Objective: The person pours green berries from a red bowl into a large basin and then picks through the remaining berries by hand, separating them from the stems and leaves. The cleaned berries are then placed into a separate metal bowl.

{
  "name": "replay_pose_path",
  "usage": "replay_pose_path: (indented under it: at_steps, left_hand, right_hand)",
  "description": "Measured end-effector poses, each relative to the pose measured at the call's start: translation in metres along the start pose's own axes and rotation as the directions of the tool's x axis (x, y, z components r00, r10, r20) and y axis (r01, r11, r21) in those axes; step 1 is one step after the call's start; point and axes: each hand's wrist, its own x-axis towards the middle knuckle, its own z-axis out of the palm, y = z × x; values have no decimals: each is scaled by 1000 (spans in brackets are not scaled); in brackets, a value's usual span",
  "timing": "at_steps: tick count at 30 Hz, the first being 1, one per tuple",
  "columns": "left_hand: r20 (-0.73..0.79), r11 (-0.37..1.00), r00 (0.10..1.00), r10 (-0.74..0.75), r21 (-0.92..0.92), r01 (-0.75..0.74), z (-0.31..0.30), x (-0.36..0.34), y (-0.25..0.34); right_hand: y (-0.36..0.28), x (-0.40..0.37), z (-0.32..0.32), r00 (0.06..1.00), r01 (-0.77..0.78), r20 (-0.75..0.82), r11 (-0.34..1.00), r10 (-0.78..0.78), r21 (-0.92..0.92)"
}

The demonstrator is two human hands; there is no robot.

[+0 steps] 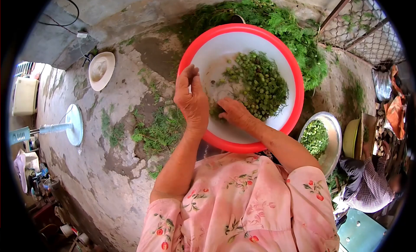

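A wide white basin with a thick red rim is in front of me. Green seed pods and feathery leaves lie heaped on its right side. My left hand is raised at the left rim, fingers curled towards the thumb; whatever lies between them is too small or hidden to make out. Inside the basin, my right hand reaches low beside the heap. Its thumb and forefinger are apart, near a few loose green bits, and nothing shows in its grasp.
Cut feathery green plants are piled behind the basin. A metal bowl of green pods stands at right, near another person. A straw-coloured hat and a pale blue fan are at left on cracked concrete.
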Motion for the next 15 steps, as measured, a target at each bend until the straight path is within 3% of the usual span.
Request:
replay_pose_path:
  at_steps: [4,7,10,15]
  left_hand:
    - [-75,986,996,56,164,-43,-6,3,6]
    - [-46,955,995,83,288,-67,-7,6,5]
    - [17,898,997,76,433,-76,-7,8,4]
    - [57,828,993,100,548,-115,-6,7,-5]
  right_hand:
    - [-23,-2,-7,995,-47,-86,999,50,27]
    - [-26,2,-6,992,-89,89,995,93,-55]
    - [-23,4,-4,992,-39,114,998,45,-50]
    - [-9,7,0,996,29,-83,998,-24,59]
